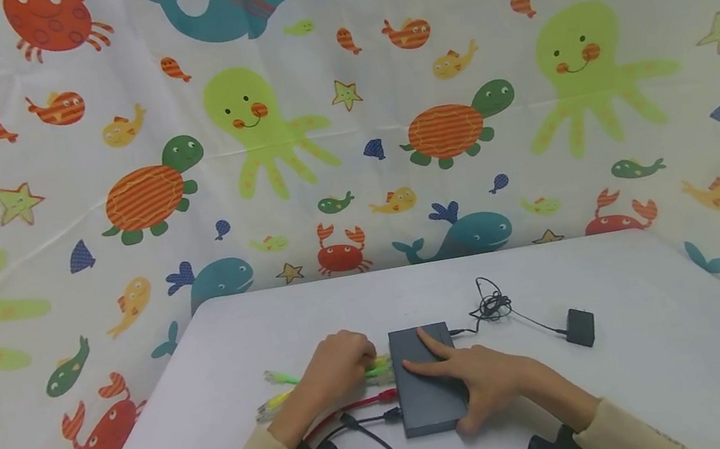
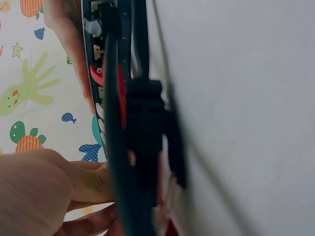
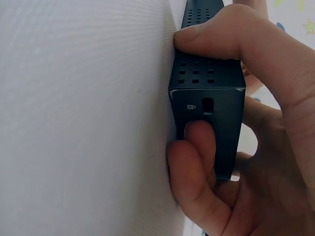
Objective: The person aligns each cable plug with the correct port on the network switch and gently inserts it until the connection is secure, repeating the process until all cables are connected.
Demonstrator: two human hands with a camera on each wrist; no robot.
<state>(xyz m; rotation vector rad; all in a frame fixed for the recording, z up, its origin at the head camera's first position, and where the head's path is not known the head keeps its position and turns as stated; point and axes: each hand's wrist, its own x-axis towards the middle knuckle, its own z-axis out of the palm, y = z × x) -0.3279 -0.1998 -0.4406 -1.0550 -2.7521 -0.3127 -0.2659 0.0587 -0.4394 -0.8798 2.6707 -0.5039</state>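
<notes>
A dark grey network switch [image 1: 422, 395] lies on the table, with network cables and a black plug along its left edge. My right hand [image 1: 490, 376] grips it, two fingers spread over the top and the thumb at the near right corner. The right wrist view shows that thumb [image 3: 211, 39] on the vented side and two curled fingers by the lock slot. My left hand [image 1: 342, 361] pinches with thumb and fingers at the port side, beside green and yellow network cables [image 1: 379, 367]. I cannot tell which cable it holds. A red network cable [image 1: 360, 401] runs into the switch.
A thin black cord, bundled in a coil [image 1: 491, 306], links the switch's right side to a black power adapter [image 1: 580, 327]. Loose cable ends [image 1: 275, 404] lie left of my left hand. A black cable [image 1: 388, 448] trails towards the near edge. A patterned cloth hangs behind the table.
</notes>
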